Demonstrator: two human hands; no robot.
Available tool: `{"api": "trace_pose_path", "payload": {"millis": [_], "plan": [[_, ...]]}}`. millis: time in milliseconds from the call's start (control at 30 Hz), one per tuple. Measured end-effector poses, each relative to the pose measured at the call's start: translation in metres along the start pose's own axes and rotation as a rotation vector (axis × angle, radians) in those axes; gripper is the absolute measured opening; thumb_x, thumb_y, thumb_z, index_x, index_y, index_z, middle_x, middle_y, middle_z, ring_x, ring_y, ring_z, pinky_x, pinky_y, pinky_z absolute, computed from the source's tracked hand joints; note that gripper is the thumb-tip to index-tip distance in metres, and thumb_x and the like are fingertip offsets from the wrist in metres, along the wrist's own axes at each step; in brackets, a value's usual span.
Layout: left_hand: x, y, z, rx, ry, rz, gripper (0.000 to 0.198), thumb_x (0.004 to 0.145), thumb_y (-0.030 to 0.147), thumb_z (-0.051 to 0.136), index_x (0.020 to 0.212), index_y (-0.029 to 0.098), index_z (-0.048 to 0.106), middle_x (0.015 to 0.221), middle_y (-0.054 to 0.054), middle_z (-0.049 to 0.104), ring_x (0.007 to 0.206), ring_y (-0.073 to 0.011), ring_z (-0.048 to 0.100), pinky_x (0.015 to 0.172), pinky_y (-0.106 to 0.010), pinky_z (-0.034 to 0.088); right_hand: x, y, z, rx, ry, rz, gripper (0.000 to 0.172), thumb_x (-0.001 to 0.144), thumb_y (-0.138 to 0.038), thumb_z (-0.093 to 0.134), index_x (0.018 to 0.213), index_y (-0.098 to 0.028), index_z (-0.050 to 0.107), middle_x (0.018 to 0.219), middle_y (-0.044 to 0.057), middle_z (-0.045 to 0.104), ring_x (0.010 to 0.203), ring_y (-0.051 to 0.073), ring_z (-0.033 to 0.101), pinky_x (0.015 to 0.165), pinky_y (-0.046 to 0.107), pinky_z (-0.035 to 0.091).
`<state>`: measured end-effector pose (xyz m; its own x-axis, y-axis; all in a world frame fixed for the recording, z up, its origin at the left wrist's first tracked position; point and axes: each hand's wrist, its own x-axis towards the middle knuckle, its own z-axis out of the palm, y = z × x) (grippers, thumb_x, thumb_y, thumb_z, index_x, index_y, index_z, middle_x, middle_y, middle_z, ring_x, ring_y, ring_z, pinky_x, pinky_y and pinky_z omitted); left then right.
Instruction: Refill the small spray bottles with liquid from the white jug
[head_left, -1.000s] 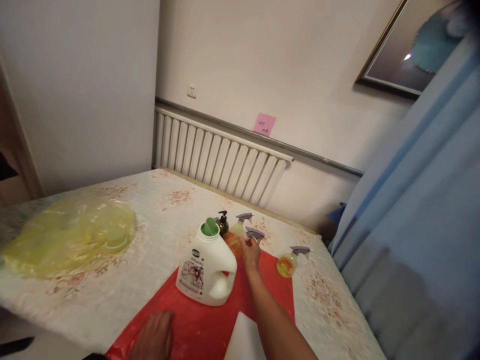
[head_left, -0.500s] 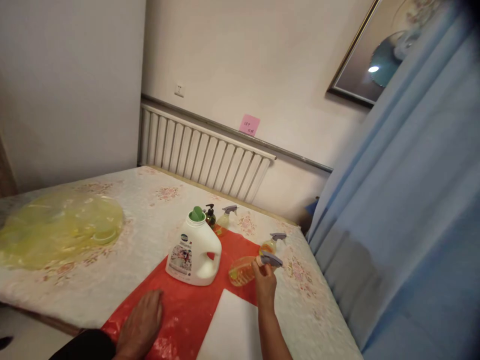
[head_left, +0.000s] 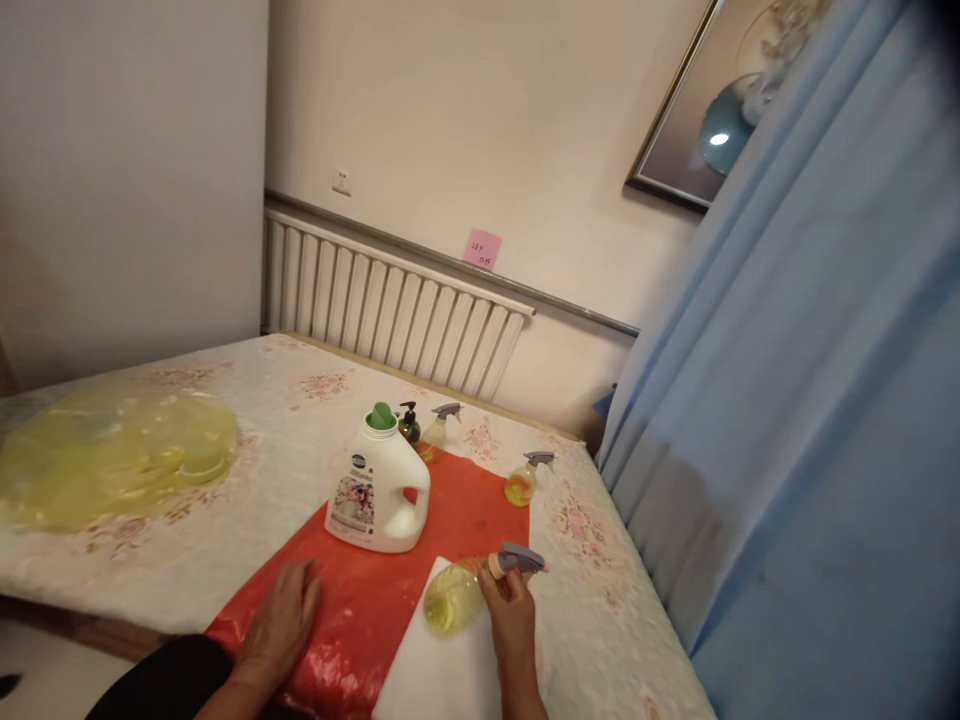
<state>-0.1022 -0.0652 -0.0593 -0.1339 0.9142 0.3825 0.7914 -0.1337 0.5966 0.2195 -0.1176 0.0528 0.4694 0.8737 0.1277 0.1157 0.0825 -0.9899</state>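
Right hand [head_left: 511, 612] closed around the neck of a clear, yellow-tinted spray bottle with grey trigger [head_left: 465, 590], tilted on its side over a white sheet [head_left: 442, 670], while the flat, empty left hand [head_left: 281, 625] pins the red plastic mat [head_left: 465, 505].

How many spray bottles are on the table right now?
3. One spray bottle lies tilted in the right hand; one stands behind the detergent jug; one stands at the red sheet's far right corner.

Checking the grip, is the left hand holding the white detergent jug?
No, the left hand lies flat on the red plastic sheet, apart from the detergent jug.
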Motion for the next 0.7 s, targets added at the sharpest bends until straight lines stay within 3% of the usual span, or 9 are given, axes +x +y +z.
{"api": "trace_pose_path", "payload": {"millis": [133, 267, 367, 500, 600, 700], "plan": [[-0.006, 0.02, -0.003, -0.078, 0.095, 0.064, 0.036, 0.092, 0.041, 0.035, 0.11, 0.016, 0.054, 0.11, -0.014, 0.063, 0.107, -0.0292, 0.063, 0.1, -0.049, 0.049, -0.011, -0.006, 0.006, 0.009, -0.088, 0.022, 0.029, 0.067, -0.041, 0.072, 0.084, -0.017, 0.074, 0.084, 0.007, 0.076, 0.083, 0.025, 0.07, 0.073, 0.03, 0.052], [-0.021, 0.053, 0.002, -0.181, 0.09, 0.109, 0.038, 0.09, 0.044, 0.043, 0.114, 0.017, 0.054, 0.116, -0.015, 0.063, 0.112, -0.03, 0.062, 0.102, -0.051, 0.049, -0.023, -0.019, 0.018, 0.018, -0.139, 0.012, 0.024, 0.066, -0.037, 0.072, 0.08, -0.017, 0.072, 0.082, 0.006, 0.076, 0.082, 0.025, 0.07, 0.073, 0.03, 0.053], [-0.036, 0.082, 0.004, -0.246, -0.062, 0.172, 0.05, 0.085, 0.044, 0.055, 0.128, 0.018, 0.05, 0.132, -0.016, 0.059, 0.125, -0.0318, 0.055, 0.104, -0.052, 0.047, -0.034, -0.031, 0.028, 0.037, -0.208, 0.002, 0.02, 0.067, -0.034, 0.071, 0.078, -0.017, 0.071, 0.078, 0.005, 0.074, 0.077, 0.023, 0.069, 0.07, 0.029, 0.053], [-0.05, 0.115, -0.003, -0.288, -0.25, 0.226, 0.081, 0.068, 0.028, 0.07, 0.142, 0.02, 0.039, 0.146, -0.016, 0.048, 0.137, -0.0334, 0.042, 0.112, -0.053, 0.038, -0.048, -0.043, 0.038, 0.063, -0.287, 0.006, 0.018, 0.068, -0.03, 0.07, 0.082, -0.017, 0.07, 0.079, 0.004, 0.074, 0.077, 0.024, 0.069, 0.069, 0.03, 0.053], [-0.053, 0.131, -0.011, -0.29, -0.297, 0.21, 0.089, 0.059, 0.021, 0.072, 0.142, 0.018, 0.039, 0.145, -0.016, 0.049, 0.137, -0.0335, 0.042, 0.113, -0.051, 0.036, -0.054, -0.045, 0.043, 0.072, -0.322, 0.017, 0.017, 0.068, -0.027, 0.07, 0.082, -0.017, 0.069, 0.081, 0.005, 0.074, 0.078, 0.025, 0.069, 0.072, 0.032, 0.053], [-0.053, 0.138, -0.016, -0.301, -0.276, 0.186, 0.085, 0.059, 0.019, 0.069, 0.139, 0.016, 0.041, 0.14, -0.016, 0.054, 0.132, -0.032, 0.048, 0.111, -0.048, 0.04, -0.058, -0.045, 0.045, 0.07, -0.357, 0.013, 0.015, 0.07, -0.024, 0.068, 0.083, -0.016, 0.068, 0.082, 0.006, 0.074, 0.08, 0.025, 0.069, 0.074, 0.033, 0.053]]}}
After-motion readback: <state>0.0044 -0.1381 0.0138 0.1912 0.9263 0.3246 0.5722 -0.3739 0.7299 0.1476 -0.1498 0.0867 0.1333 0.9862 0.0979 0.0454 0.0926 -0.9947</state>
